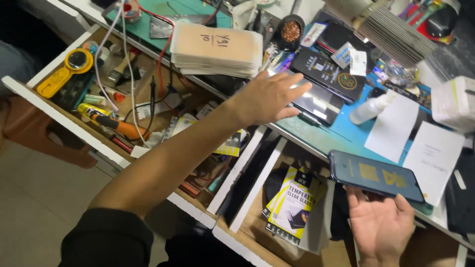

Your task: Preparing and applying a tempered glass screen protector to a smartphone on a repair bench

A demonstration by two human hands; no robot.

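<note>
Left hand [269,99] over cluttered bench, right hand [381,225] balancing smartphone [376,175]

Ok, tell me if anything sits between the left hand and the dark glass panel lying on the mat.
Nothing visible does. The left hand reaches out with fingers spread just above the dark glass panel, with no object between them.

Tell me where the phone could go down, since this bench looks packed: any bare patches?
Bare teal mat shows between the dark glass panel and the white sheets, below the white bottle. The right hand holds the phone nearby. The left hand hovers over crowded clutter; both drawers are full.
</note>
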